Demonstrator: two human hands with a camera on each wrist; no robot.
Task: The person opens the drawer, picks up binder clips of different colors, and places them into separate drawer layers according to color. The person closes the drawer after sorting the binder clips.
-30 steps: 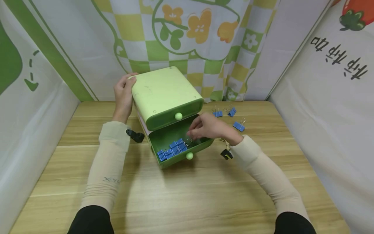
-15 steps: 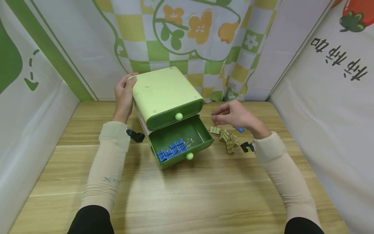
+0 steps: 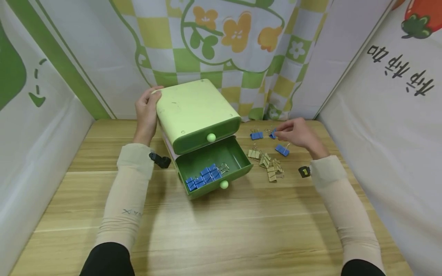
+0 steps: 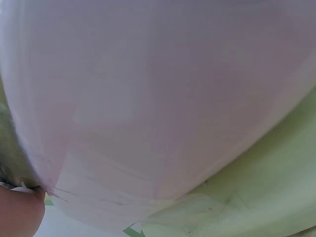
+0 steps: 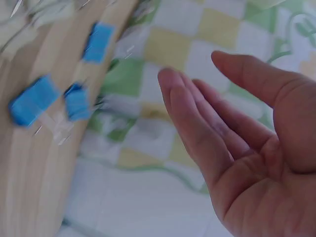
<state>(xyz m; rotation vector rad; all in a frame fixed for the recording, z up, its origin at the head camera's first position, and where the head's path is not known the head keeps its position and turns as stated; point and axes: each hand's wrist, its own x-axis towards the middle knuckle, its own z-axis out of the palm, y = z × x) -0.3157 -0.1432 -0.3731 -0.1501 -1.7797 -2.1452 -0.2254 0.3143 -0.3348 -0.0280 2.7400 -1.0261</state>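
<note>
My left hand (image 3: 146, 113) grips the back left corner of a small green drawer cabinet (image 3: 197, 107), thumb along the top edge. The cabinet's pale side wall (image 4: 148, 98) fills the left wrist view. Its lower drawer (image 3: 236, 172) is pulled out, with several blue binder clips (image 3: 207, 174) lined up inside at the front left. On the table to the right, my right hand (image 3: 298, 134) hovers by a blue binder clip (image 3: 272, 133), which its fingertips overlap in the head view. Thumb and fingers stand apart with nothing between them in the right wrist view.
Two more blue binder clips, one at the back (image 3: 256, 135) and one nearer (image 3: 282, 150), lie on the wooden table (image 3: 221, 237). Several gold binder clips (image 3: 272, 174) are clustered just right of the drawer. A checkered curtain (image 3: 186, 59) hangs behind the table.
My right hand has left the drawer, passed over the loose clips and moved right to the blue one at the back. The left hand and the cabinet have stayed put.
</note>
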